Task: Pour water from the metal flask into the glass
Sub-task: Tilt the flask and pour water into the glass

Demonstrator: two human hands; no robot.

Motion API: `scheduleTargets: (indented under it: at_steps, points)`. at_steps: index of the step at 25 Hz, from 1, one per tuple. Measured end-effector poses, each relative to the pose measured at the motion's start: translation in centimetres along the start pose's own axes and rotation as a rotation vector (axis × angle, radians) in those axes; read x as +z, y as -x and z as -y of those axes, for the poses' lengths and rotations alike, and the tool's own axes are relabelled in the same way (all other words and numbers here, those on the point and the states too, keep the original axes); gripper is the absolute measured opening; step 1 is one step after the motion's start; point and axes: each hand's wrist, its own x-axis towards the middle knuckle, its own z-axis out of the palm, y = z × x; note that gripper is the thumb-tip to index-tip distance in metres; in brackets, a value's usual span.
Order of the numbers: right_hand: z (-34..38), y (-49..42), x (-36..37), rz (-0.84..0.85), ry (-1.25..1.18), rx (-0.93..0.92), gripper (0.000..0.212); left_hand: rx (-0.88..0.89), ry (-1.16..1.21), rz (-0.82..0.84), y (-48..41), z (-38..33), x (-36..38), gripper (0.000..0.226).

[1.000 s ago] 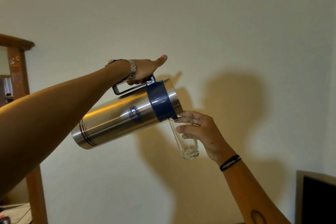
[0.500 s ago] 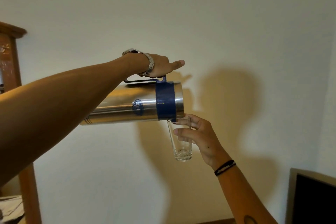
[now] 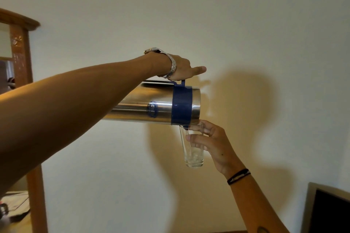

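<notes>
The metal flask [image 3: 151, 108] lay almost level in the air in front of a pale wall [image 3: 246, 24], its mouth end with the blue band [image 3: 181, 106] just over the rim of the glass [image 3: 192, 149]; the left hand [image 3: 181, 68] was closed on the flask's handle [image 3: 170, 81] from above, thumb stretched forward; the right hand [image 3: 212, 143] held the glass upright by its upper half, fingers [image 3: 197, 138] wrapped round the near side. Whether water was running could not be told; only a little seemed to sit at the bottom of the glass.

The flask looked stiff and smooth, likely slippery on its polished steel body, and probably heavy if full, its weight lying well behind the handle; the handle seemed the right place for the grip, since a bare palm on the body could slide. The glass was thin, hard and breakable, slick if wet; taking it round the middle looked sound, though a knock from the steel mouth against the rim could chip it; it would grow heavier as it filled.
</notes>
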Motion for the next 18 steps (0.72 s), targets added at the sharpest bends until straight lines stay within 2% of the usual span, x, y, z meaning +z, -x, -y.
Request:
scheduleTargets:
  at_steps: [4, 14, 18]
  points:
    - [-0.5, -0.4, 0.1, 0.002, -0.010, 0.010, 0.044, -0.003, -0.023, 0.009, 0.2, -0.2, -0.1, 0.081]
    - [-1.1, -0.5, 0.6, 0.014, -0.010, 0.005, 0.056, -0.010, -0.024, 0.032, -0.8, 0.5, 0.7, 0.082]
    - [-1.0, -0.6, 0.3, 0.009, -0.007, -0.001, 0.054, -0.017, 0.015, 0.035, -1.1, 0.9, 0.9, 0.082]
